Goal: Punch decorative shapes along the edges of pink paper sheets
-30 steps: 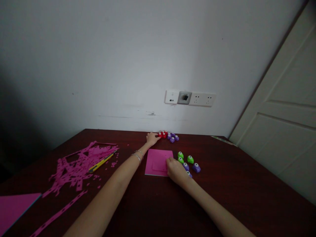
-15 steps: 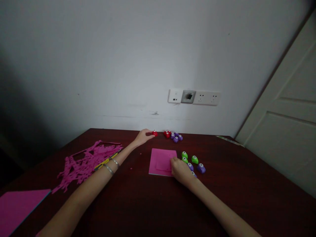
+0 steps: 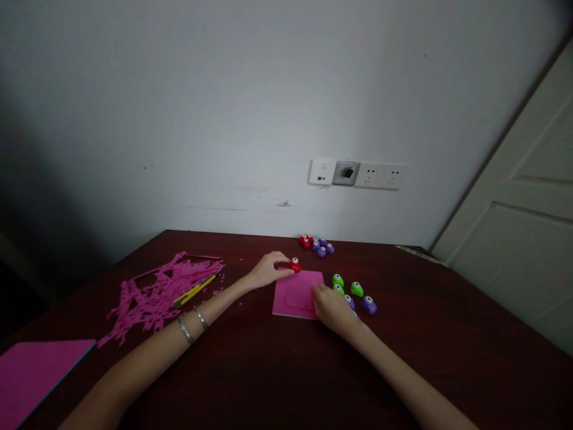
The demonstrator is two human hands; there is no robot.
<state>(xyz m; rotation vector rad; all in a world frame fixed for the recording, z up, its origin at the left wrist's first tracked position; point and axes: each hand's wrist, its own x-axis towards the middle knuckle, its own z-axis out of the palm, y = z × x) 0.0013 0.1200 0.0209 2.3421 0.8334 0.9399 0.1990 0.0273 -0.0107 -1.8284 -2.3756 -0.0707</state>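
Observation:
My left hand (image 3: 271, 270) pinches a small red craft punch (image 3: 295, 266) with a white eye-like top, at the back edge of a square pink foam or paper sheet (image 3: 280, 292). On that sheet lies a smaller pink piece (image 3: 299, 294). My right hand (image 3: 333, 307) is closed at the right edge of the pink piece, its fingertips partly hidden. Just beyond it stand green punches (image 3: 357, 289) and purple punches (image 3: 369, 304), some partly covered by the hand.
Red punches (image 3: 306, 240) and purple punches (image 3: 322, 251) cluster by the wall. To the left lie tangled pink offcuts (image 3: 156, 292), a yellow utility knife (image 3: 196, 291) and scattered pink bits. A larger pink pad (image 3: 45, 370) sits at the near left corner.
My left hand has brought the red punch from near the wall toward me and right, to the pink sheet's back edge. My right hand stays at the sheet.

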